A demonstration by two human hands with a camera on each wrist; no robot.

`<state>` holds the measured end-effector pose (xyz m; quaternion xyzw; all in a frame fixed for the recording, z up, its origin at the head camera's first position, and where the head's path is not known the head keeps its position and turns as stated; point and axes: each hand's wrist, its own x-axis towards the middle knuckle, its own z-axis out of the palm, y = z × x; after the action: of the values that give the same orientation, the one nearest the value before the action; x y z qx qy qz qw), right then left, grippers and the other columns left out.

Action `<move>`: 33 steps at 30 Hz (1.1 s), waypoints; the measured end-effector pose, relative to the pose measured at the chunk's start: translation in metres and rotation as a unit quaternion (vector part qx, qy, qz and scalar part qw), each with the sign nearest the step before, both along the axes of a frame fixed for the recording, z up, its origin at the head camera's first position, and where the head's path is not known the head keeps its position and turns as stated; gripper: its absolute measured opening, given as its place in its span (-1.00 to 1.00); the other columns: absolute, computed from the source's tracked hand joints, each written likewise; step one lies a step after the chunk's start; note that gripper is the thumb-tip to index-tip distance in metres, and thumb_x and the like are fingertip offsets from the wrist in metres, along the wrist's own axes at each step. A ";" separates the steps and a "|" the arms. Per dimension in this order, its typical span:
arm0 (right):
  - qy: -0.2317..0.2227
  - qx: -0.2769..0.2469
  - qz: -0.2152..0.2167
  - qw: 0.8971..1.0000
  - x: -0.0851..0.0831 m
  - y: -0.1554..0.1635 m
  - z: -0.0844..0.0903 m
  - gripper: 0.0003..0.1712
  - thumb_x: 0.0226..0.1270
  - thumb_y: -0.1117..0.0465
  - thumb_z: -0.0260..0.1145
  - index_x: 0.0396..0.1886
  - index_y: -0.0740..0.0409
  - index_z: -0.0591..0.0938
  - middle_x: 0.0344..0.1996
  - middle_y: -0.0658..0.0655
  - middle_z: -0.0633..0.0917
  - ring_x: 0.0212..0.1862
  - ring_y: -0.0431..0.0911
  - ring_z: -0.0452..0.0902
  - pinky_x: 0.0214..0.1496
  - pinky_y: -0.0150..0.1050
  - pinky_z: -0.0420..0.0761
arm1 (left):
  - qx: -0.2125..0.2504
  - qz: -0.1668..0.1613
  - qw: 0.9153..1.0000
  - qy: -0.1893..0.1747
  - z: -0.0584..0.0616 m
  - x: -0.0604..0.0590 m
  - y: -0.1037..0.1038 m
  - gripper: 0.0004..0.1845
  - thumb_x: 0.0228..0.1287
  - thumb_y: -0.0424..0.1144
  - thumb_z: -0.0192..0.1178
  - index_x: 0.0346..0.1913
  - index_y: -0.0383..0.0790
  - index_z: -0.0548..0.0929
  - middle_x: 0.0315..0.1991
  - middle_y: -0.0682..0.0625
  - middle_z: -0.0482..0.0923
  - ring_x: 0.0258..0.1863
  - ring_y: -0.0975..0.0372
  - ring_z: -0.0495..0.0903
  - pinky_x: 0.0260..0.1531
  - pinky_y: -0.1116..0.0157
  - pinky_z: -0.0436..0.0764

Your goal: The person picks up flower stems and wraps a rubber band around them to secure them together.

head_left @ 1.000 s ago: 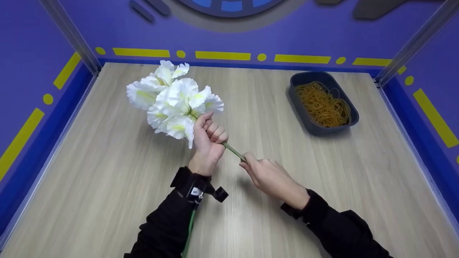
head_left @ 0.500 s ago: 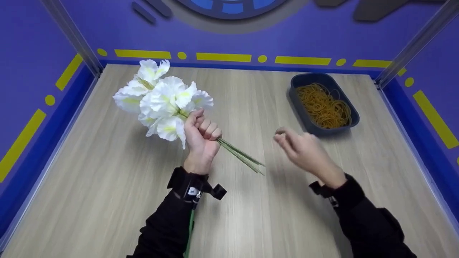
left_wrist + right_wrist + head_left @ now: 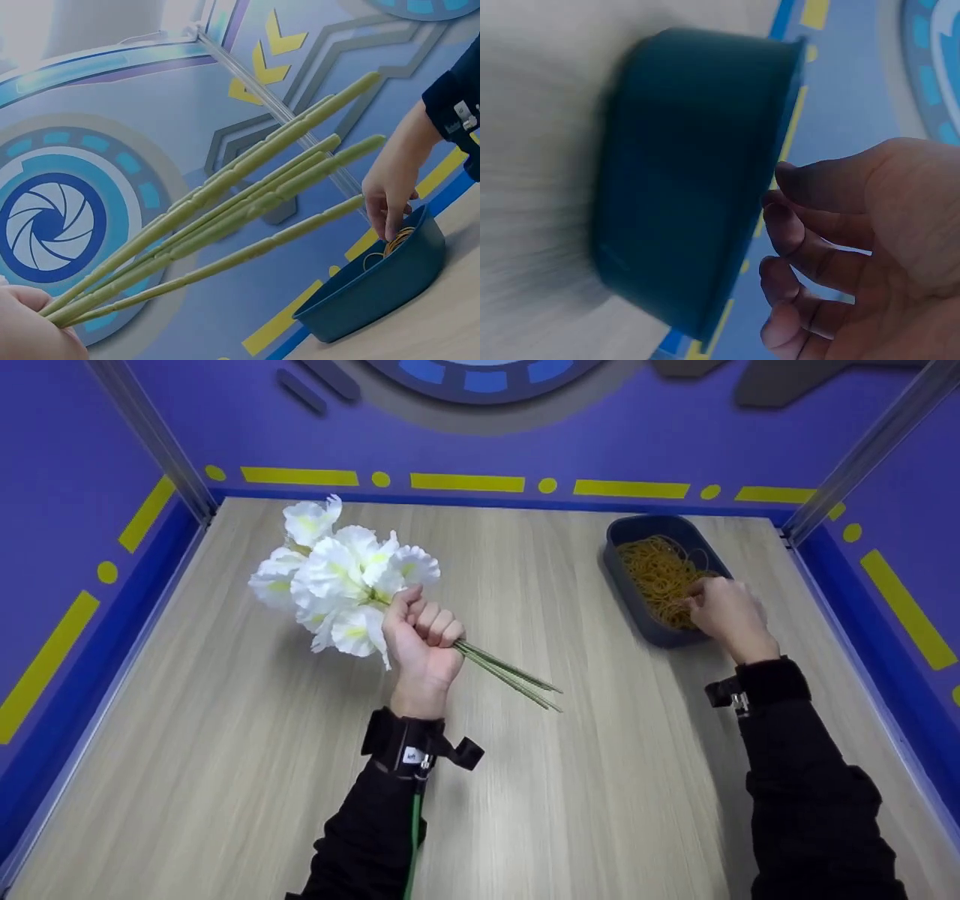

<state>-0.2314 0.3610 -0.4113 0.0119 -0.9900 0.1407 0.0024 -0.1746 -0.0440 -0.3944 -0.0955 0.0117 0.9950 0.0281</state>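
Observation:
My left hand grips a bunch of white artificial flowers by their stems, just below the blooms. The green stems stick out past the hand and fan apart at their ends. My right hand reaches over the near right rim of a dark plastic bin, fingertips down at the tan rubber bands. Thumb and index finger come close together in the right wrist view; I cannot tell whether a band is pinched between them.
The pale wooden table has blue-purple panels with yellow dashes at its back and sides. Metal posts stand at the back corners. A green cable runs along the left sleeve.
My right hand has let go of the stems and moved right and away to the bin of rubber bands. The stem ends have spread. The left hand keeps its grip and has shifted slightly left.

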 end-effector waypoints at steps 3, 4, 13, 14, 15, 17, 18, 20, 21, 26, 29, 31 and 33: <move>0.001 0.020 -0.008 1.000 -0.004 0.007 -0.011 -0.63 0.44 0.26 0.26 0.09 0.47 0.60 -0.01 0.54 0.54 -0.06 0.41 0.47 -0.04 0.30 0.44 | 0.004 0.000 1.000 0.003 -0.002 0.001 0.002 -0.49 0.48 -0.30 -0.10 -0.69 0.00 0.04 -0.78 0.20 -0.05 -0.77 0.40 -0.10 -0.75 0.47 -0.11; 0.002 0.027 -0.013 1.000 -0.005 0.009 -0.014 -0.65 0.43 0.25 0.26 0.04 0.48 0.61 -0.02 0.55 0.52 -0.04 0.44 0.44 0.01 0.34 0.40 | 0.007 -0.001 1.000 0.004 -0.002 0.002 0.003 -0.49 0.48 -0.30 -0.10 -0.69 0.00 0.04 -0.78 0.20 -0.05 -0.77 0.40 -0.10 -0.75 0.47 -0.12; 0.010 0.035 -0.032 0.999 -0.015 0.014 -0.024 -0.67 0.29 0.29 0.20 -0.67 0.15 0.40 -0.58 0.23 0.49 -0.47 0.16 0.42 -0.34 0.12 0.34 | 0.010 -0.013 1.000 0.008 -0.002 0.005 0.005 -0.49 0.49 -0.29 -0.11 -0.67 0.01 0.01 -0.77 0.20 -0.07 -0.76 0.40 -0.12 -0.75 0.46 -0.12; 0.006 0.033 -0.030 0.999 -0.015 0.014 -0.024 -0.69 0.33 0.28 0.23 -0.64 0.18 0.48 -0.57 0.24 0.53 -0.46 0.17 0.45 -0.33 0.13 0.35 | 0.011 -0.013 1.000 0.009 -0.002 0.005 0.005 -0.49 0.49 -0.29 -0.11 -0.67 0.01 0.01 -0.77 0.20 -0.07 -0.76 0.40 -0.12 -0.74 0.46 -0.12; 0.004 0.030 -0.030 0.999 -0.015 0.013 -0.025 -0.72 0.36 0.26 0.26 -0.58 0.23 0.56 -0.54 0.27 0.58 -0.44 0.19 0.49 -0.31 0.17 0.38 | 0.013 -0.013 1.000 0.011 -0.002 0.005 0.005 -0.50 0.48 -0.29 -0.11 -0.66 0.01 0.01 -0.76 0.20 -0.08 -0.76 0.40 -0.12 -0.74 0.47 -0.12; 0.003 0.024 -0.030 0.999 -0.014 0.013 -0.025 -0.79 0.40 0.23 0.31 -0.39 0.29 0.69 -0.43 0.32 0.66 -0.36 0.24 0.56 -0.25 0.22 0.42 | 0.018 -0.013 1.000 0.015 -0.001 0.004 0.004 -0.50 0.48 -0.30 -0.12 -0.66 0.01 0.00 -0.76 0.21 -0.09 -0.76 0.40 -0.13 -0.74 0.47 -0.13; 0.006 0.021 -0.031 0.999 -0.014 0.013 -0.025 -0.81 0.42 0.23 0.32 -0.29 0.29 0.73 -0.36 0.34 0.70 -0.32 0.26 0.59 -0.24 0.24 0.44 | 0.021 -0.014 1.000 0.017 -0.001 0.004 0.004 -0.51 0.48 -0.30 -0.12 -0.66 0.01 0.00 -0.75 0.21 -0.09 -0.76 0.41 -0.13 -0.73 0.47 -0.13; 0.013 0.014 -0.034 0.999 -0.013 0.013 -0.025 -0.79 0.44 0.23 0.32 -0.14 0.30 0.75 -0.24 0.37 0.72 -0.25 0.29 0.61 -0.24 0.23 0.47 | 0.025 -0.015 0.999 0.020 -0.001 0.004 0.004 -0.51 0.48 -0.29 -0.13 -0.65 0.01 0.00 -0.75 0.21 -0.09 -0.75 0.41 -0.14 -0.73 0.48 -0.14; 0.020 0.011 -0.036 0.999 -0.012 0.013 -0.025 -0.78 0.44 0.23 0.31 -0.11 0.30 0.75 -0.22 0.37 0.73 -0.24 0.29 0.62 -0.27 0.21 0.48 | 0.026 -0.016 0.999 0.020 0.000 0.004 0.004 -0.51 0.48 -0.29 -0.13 -0.65 0.01 0.00 -0.75 0.21 -0.09 -0.75 0.41 -0.14 -0.73 0.47 -0.14; 0.072 -0.007 -0.046 0.996 -0.011 0.017 -0.025 -0.72 0.40 0.23 0.21 -0.10 0.33 0.74 -0.23 0.40 0.72 -0.30 0.28 0.62 -0.33 0.19 0.49 | 0.027 -0.018 0.999 0.020 0.000 0.003 0.004 -0.50 0.49 -0.29 -0.13 -0.67 0.01 0.01 -0.75 0.21 -0.09 -0.75 0.41 -0.13 -0.73 0.47 -0.15; 0.113 -0.026 -0.048 0.992 -0.011 0.017 -0.021 -0.69 0.41 0.23 0.16 -0.12 0.38 0.70 -0.27 0.42 0.70 -0.33 0.30 0.60 -0.31 0.22 0.48 | 0.026 -0.015 0.999 0.017 0.000 0.002 0.004 -0.50 0.48 -0.29 -0.13 -0.67 0.02 0.01 -0.76 0.21 -0.08 -0.76 0.41 -0.13 -0.74 0.47 -0.14; 0.141 -0.047 -0.047 0.988 -0.011 0.015 -0.017 -0.69 0.45 0.22 0.15 -0.11 0.39 0.68 -0.29 0.42 0.69 -0.33 0.30 0.60 -0.28 0.22 0.48 | 0.025 -0.013 0.999 0.015 0.001 0.002 0.003 -0.50 0.48 -0.29 -0.12 -0.67 0.02 0.01 -0.76 0.21 -0.08 -0.76 0.41 -0.12 -0.74 0.47 -0.13; 0.172 -0.072 -0.044 0.981 -0.009 0.009 -0.010 -0.69 0.48 0.21 0.16 -0.08 0.39 0.68 -0.31 0.41 0.70 -0.34 0.28 0.61 -0.27 0.20 0.48 | 0.024 -0.012 1.000 0.015 0.001 0.002 0.003 -0.50 0.48 -0.30 -0.12 -0.67 0.02 0.01 -0.76 0.21 -0.08 -0.77 0.41 -0.12 -0.75 0.47 -0.13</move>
<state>-0.2407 0.3702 -0.4216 -0.0083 -0.9616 0.2069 0.1801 -0.1729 -0.0415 -0.3933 -0.0796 -0.0110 0.9959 0.0420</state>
